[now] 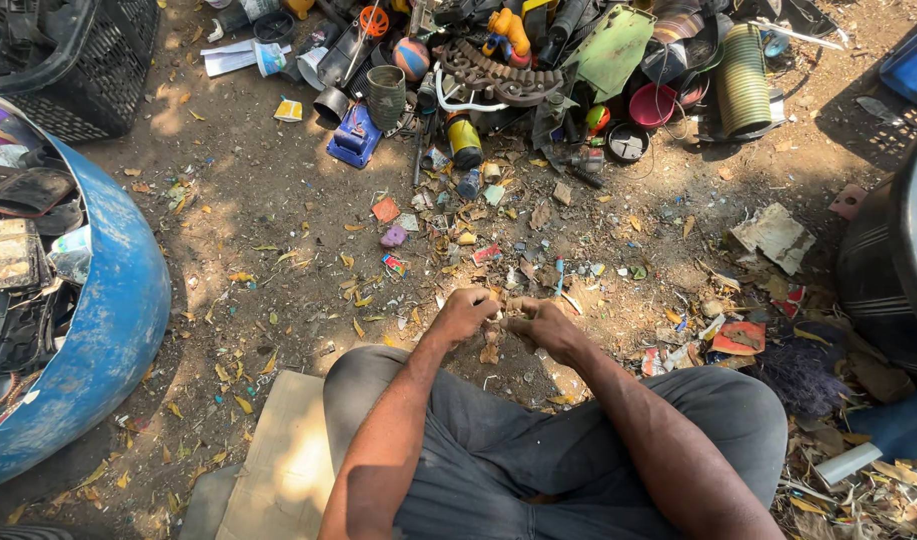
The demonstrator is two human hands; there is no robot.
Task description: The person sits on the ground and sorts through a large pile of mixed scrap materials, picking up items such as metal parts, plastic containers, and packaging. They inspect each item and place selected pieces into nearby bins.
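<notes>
Person seated on the dirt ground (278, 210), knees apart in grey trousers, both forearms reaching forward. Left hand (465, 313) and right hand (544, 327) meet just ahead of the knees, fingers of both clenched onto one small tan scrap piece (505, 308) held between them, just above the ground. Piece is too small and too covered by the fingers to tell its kind. Another small tan bit (489, 352) hangs or lies just below the hands; cannot tell whether it touches them.

Around:
- Blue drum (118, 320) on the person's left, lying on its side, filled with dark flat scrap. Well apart from the hands.
- Black mesh crate (98, 70) at top left, behind the drum.
- Cardboard sheet (278, 460) on the ground beside the left knee.
- Junk heap (538, 70) across the top: ribbed green hose, green flat panel, red bowl, toothed dark part, yellow and black can, blue box-like part (355, 135) at its near edge.
- Litter band between heap and hands: coloured plastic chips, dry leaves, bits of wrapper. Nothing large stands between hands and heap.
- Right side: dark ribbed tub (883, 280) at the frame edge, white torn slab (775, 236), red flat fragment (740, 338), dark purple brush-like clump (798, 370) near the right knee.
- White tube (848, 463) lower right, among leaves.
</notes>
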